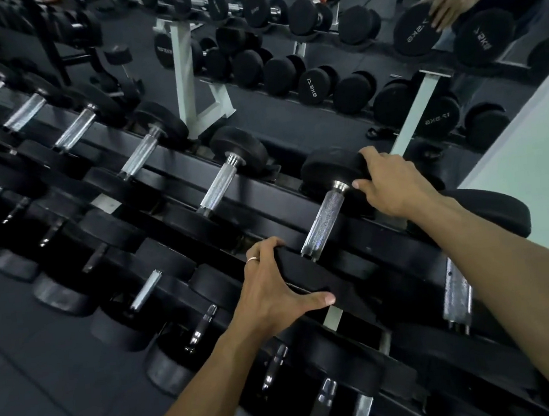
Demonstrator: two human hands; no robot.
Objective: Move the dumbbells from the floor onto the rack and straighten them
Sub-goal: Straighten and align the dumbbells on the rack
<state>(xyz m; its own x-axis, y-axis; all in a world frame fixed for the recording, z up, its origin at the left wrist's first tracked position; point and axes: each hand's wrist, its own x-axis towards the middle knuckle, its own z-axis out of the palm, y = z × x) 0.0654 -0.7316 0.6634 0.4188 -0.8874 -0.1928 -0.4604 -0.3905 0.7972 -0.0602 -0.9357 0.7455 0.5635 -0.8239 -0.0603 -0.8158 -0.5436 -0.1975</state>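
1. The mirror [340, 107] along the wall behind the rack is the biggest thing here. It reflects rows of black dumbbells whose end faces carry reversed white weight markings; one reads as 17.5KG backwards, and the others are too blurred for me to make out.
2. The black rack [258, 189] runs diagonally across the room in tiers, loaded with dumbbells with chrome knurled handles [219, 186].
3. The dumbbell [326, 216] being handled lies on the top tier near the rack's right end, handle pointing away toward the mirror, beside another dumbbell [229, 175] to its left.
4. The left hand [275, 295] grips the near rubber head of that dumbbell, fingers curled over its top edge and thumb stretched along its near side.
5. The right hand [388, 183] is clasped over the far head, fingers wrapped over the top, thumb near the chrome collar.
6. In the mirror's upper right, a reflected hand [448, 10] rests on a reflected weight.
7. A ring [252, 260] sits on one finger of the left hand.
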